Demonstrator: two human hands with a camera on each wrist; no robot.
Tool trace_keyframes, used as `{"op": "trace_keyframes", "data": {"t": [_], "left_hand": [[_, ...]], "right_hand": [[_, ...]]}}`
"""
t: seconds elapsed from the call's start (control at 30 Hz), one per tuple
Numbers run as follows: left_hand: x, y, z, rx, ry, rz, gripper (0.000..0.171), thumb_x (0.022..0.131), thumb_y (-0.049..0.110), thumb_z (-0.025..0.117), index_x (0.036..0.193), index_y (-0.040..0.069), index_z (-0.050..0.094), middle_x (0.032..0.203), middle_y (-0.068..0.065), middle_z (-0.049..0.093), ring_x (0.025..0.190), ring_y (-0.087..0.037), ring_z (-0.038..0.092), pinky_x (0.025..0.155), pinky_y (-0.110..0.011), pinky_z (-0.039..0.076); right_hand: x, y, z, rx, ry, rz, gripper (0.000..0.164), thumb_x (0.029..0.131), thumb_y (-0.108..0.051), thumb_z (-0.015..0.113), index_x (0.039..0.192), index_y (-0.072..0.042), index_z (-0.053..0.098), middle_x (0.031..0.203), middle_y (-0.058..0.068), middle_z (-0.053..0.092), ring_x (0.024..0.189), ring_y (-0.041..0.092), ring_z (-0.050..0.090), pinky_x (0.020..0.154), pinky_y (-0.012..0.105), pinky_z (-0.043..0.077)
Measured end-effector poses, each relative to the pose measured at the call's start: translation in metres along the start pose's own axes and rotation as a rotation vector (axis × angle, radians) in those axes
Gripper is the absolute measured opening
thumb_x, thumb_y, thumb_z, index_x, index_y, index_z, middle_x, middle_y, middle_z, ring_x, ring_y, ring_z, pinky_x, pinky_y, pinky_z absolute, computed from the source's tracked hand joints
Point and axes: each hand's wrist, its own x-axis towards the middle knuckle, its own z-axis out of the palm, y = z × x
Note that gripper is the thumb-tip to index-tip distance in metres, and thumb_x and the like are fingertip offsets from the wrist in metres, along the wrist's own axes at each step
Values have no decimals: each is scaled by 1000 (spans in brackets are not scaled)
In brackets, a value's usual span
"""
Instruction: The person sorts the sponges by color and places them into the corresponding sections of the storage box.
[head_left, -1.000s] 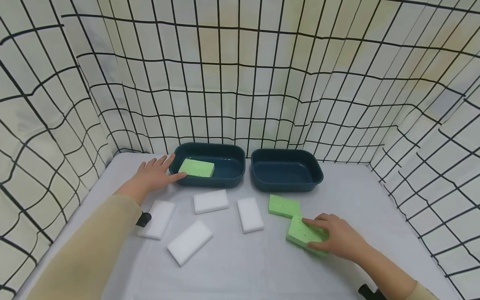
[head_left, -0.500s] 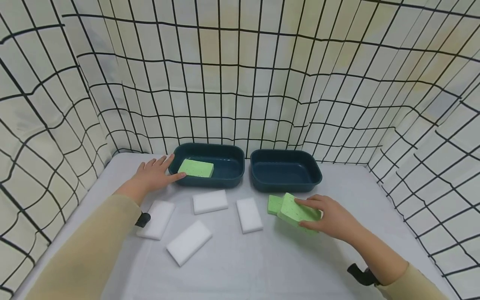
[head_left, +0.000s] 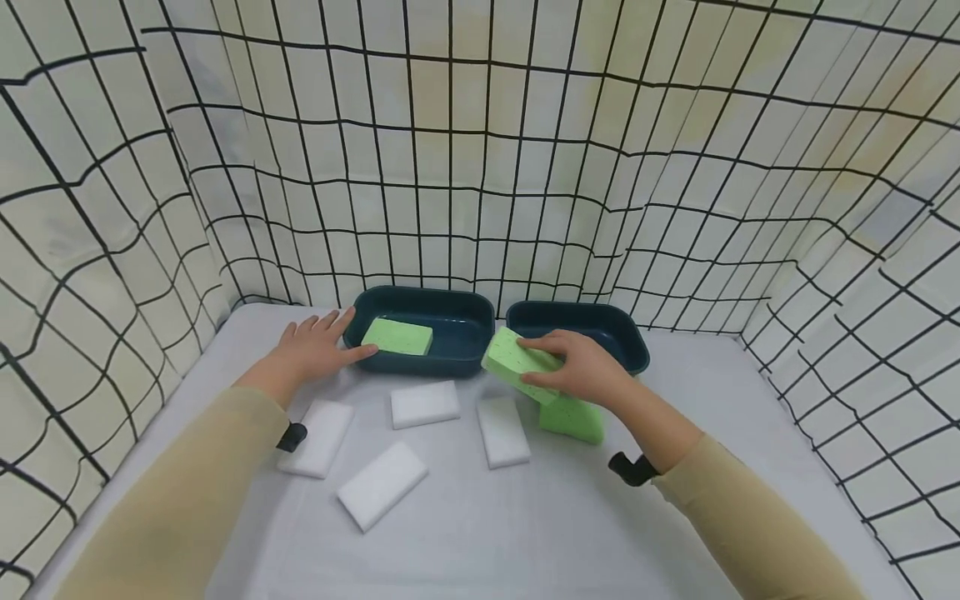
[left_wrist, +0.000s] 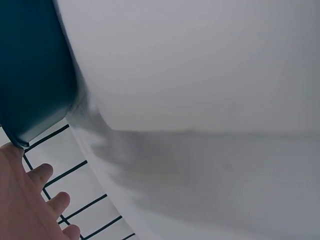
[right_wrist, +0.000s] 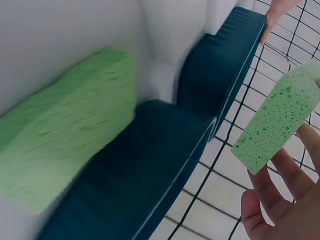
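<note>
A green sponge (head_left: pixel 517 358) is pinched between the thumb and fingers of my right hand (head_left: pixel 581 367), raised in front of the two dark teal bins. In the right wrist view the held sponge (right_wrist: pixel 280 117) shows its pitted side. Below it a second green sponge (head_left: pixel 572 419) lies on the table. My left hand (head_left: pixel 311 346) rests with spread fingers at the left end of the left bin (head_left: pixel 465 364), thumb along its front rim. Inside that bin lies another green sponge (head_left: pixel 397 336). The right bin (head_left: pixel 637 354) is partly hidden behind my right hand.
Several white sponges lie on the white-covered table (head_left: pixel 465 550): one (head_left: pixel 424 404) before the left bin, one (head_left: pixel 502 432) to its right, one (head_left: pixel 382 485) nearer me, one (head_left: pixel 318 437) by my left wrist. Black wire mesh (head_left: pixel 480 183) stands behind and on both sides.
My right hand has lifted the green sponge off the table and carried it left and away from me, toward the gap between the bins. My left hand has stayed on the left bin.
</note>
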Motion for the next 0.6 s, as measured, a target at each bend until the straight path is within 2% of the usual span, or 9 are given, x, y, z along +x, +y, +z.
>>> {"op": "trace_keyframes", "data": {"t": [0.27, 0.37, 0.47, 0.6], "left_hand": [[0, -3, 1, 11, 10, -4, 108, 88, 83, 33, 160, 8, 5, 161, -27, 10, 143, -55, 9, 112, -71, 1], [1, -3, 2, 8, 6, -7, 107, 88, 82, 34, 160, 9, 5, 162, -27, 10, 144, -55, 9, 112, -71, 0], [1, -2, 2, 8, 6, -9, 106, 88, 82, 34, 160, 9, 6, 161, -27, 10, 143, -55, 10, 112, -71, 1], [0, 0, 2, 14, 11, -11, 107, 87, 83, 33, 160, 9, 6, 162, -26, 11, 143, -55, 11, 112, -71, 2]], "right_hand": [[60, -35, 6, -1, -33, -24, 62, 85, -59, 70, 142, -40, 54, 134, -2, 57, 107, 17, 56, 89, 41, 49], [77, -46, 10, -1, -39, 2, 62, 85, -59, 69, 142, -40, 54, 142, -1, 54, 119, 21, 55, 93, 43, 49], [91, -55, 15, -18, -52, 36, 62, 86, -61, 68, 143, -41, 53, 149, 0, 49, 132, 25, 48, 99, 47, 47], [107, -61, 23, -84, -48, 64, 63, 86, -64, 65, 144, -42, 50, 150, 2, 48, 135, 30, 45, 100, 48, 45]]}}
